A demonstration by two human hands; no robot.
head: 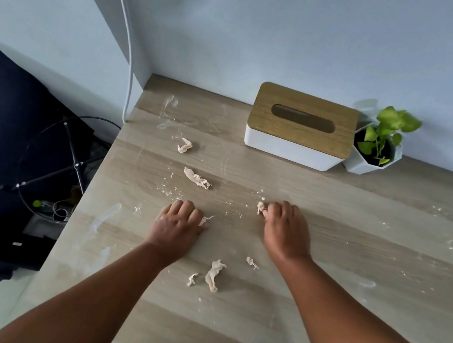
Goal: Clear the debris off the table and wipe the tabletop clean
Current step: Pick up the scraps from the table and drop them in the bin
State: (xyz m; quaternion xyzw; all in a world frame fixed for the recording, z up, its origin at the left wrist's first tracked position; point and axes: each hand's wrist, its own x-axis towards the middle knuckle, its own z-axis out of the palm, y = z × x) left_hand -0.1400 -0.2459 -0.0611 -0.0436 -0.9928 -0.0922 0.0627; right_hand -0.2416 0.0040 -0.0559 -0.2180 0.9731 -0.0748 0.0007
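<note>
Right, both hands are down on the wooden surface (359,222), knuckles up; left hand (177,227) has its fingers curled under w/ a thin pale scrap (205,220) poking out at the thumb side, pinched or just pressed, can't tell which; right hand (287,231) has fingertips closed round a small doughy bit (260,207), so that grip looks nipped shut on it.

Loose debris, counted: five more pieces lying free; a curled lump (185,145) far left, nearest the wall; a long ragged strip (197,178) just ahead of the left hand; a tall twisted strip (213,274) between the forearms, a small crumb-piece (192,279) just beside it on the left, and a little wisp (251,262) close by the right wrist; so seven pieces incl. the two at the hands. Fine white specks and floury smears are scattered over the surface, thickest btwn the hands and out along the right side.

Containers: one tissue box (300,129), white body w/ a wood-look lid and an oval slot; the slot is dark and what's inside can't be made out; one white faceted pot (369,161) touching its right end, holding one green leafy plant (389,129); both sit at the back against the wall. One white cable (129,46) runs down the wall corner.
</note>
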